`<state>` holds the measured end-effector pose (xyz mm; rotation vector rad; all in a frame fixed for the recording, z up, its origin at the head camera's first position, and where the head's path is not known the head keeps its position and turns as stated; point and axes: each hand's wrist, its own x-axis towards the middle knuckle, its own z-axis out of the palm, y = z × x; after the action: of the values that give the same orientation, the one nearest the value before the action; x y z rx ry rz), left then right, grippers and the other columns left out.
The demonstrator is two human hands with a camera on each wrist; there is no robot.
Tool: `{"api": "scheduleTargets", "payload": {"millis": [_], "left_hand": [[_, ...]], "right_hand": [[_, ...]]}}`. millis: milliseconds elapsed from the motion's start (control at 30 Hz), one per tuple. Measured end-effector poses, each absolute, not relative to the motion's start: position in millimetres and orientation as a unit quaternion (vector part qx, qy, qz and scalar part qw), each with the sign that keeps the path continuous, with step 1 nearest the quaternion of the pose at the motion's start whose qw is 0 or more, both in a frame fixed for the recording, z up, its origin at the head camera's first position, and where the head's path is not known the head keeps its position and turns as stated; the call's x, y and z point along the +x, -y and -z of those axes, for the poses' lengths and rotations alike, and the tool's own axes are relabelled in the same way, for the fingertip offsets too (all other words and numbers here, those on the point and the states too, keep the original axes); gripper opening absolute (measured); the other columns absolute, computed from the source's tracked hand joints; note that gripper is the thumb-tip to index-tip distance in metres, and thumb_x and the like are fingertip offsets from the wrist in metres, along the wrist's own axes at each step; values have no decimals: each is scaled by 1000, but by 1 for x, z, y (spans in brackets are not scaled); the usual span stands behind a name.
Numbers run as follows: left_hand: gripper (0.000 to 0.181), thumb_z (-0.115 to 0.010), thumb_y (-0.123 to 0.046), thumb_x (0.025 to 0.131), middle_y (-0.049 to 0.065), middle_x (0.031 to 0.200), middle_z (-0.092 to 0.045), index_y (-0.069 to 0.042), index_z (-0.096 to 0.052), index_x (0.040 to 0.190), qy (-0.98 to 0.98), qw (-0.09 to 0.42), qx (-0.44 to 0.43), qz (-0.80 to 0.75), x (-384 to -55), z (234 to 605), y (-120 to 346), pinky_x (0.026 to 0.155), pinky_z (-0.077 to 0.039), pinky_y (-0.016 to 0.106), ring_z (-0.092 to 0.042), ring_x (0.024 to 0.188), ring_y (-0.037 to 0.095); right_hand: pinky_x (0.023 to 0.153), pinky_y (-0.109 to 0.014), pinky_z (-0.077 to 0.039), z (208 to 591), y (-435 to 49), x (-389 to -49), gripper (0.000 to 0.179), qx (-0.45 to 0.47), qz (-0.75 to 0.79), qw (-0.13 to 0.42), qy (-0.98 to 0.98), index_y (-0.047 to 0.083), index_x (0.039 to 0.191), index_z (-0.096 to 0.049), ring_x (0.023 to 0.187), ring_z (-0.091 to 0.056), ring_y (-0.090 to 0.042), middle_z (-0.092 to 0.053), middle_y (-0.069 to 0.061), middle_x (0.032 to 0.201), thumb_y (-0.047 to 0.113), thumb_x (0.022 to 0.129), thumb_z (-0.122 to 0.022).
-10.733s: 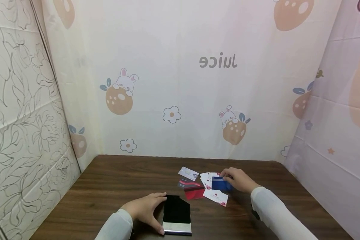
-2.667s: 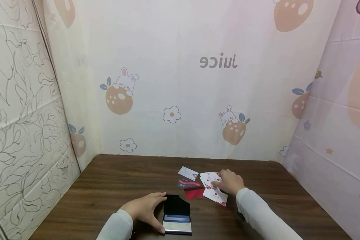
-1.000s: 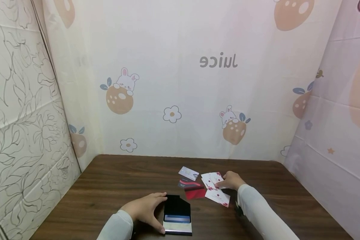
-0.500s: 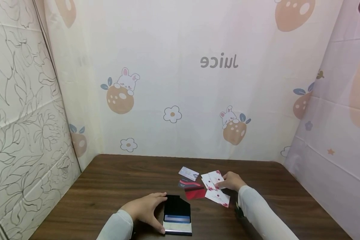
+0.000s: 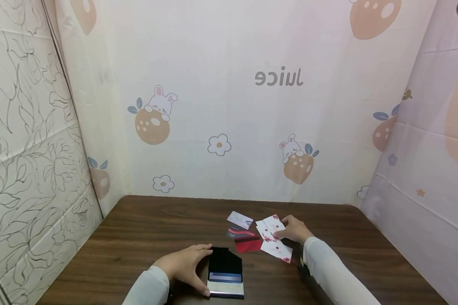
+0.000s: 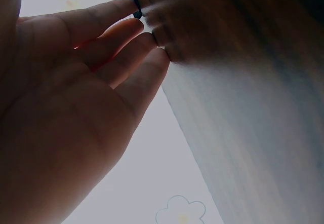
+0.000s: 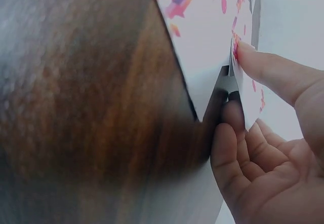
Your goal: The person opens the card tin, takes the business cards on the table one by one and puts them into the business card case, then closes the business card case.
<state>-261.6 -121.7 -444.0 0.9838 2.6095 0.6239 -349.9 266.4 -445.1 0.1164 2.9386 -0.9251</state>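
Note:
In the head view an open card case (image 5: 226,289), black inside with a silver front, lies near the table's front edge. A blue card (image 5: 226,277) shows in its pocket. My left hand (image 5: 185,264) holds the case at its left side, thumb at the lower corner and fingertips at the upper. My right hand (image 5: 295,230) pinches a white business card with red flowers (image 5: 276,222). In the right wrist view the thumb lies on that pinched card (image 7: 249,95) and fingers are beneath its raised edge. Another white floral card (image 5: 276,250) lies just in front.
Left of the white cards lie a red card (image 5: 248,244) with a dark stripe, a dark card (image 5: 239,232) with a pink band and a pale card (image 5: 240,220). The brown wooden table (image 5: 168,220) ends at a printed curtain (image 5: 221,106).
Over ten seconds ago the blue card lay under the right hand; now it is in the case. Lately the pinched white card has turned slightly, its far end shifting back. The left hand stays put.

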Motion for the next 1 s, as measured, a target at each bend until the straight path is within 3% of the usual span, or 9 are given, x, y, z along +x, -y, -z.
{"api": "scheduleTargets", "payload": {"millis": [267,600,1000], "left_hand": [[101,-88,-54,70,9,158,-37,-5,-48,148,-905,141,340,-212,-261,442,122,114,-33,47,-33,144,29],[101,-88,-55,69,8,158,-36,-6,-48,148,-906,146,336,-213,-262,440,122,114,-33,48,-33,144,29],[101,-88,-55,69,9,158,-37,-5,-48,147,-904,146,342,-211,-264,438,124,114,-34,48,-33,144,30]], "right_hand": [[78,-48,-51,444,-265,-347,58,41,310,34,-949,-4,123,-57,87,-58,-28,-64,-15,105,26,82,-85],[71,-40,-55,445,-268,-346,35,41,372,41,-926,-7,124,-58,80,-59,-25,-63,-12,95,15,97,-64],[69,-36,-58,442,-269,-346,34,30,443,39,-895,-8,129,-55,82,-61,-26,-60,-19,104,13,102,-56]]}}
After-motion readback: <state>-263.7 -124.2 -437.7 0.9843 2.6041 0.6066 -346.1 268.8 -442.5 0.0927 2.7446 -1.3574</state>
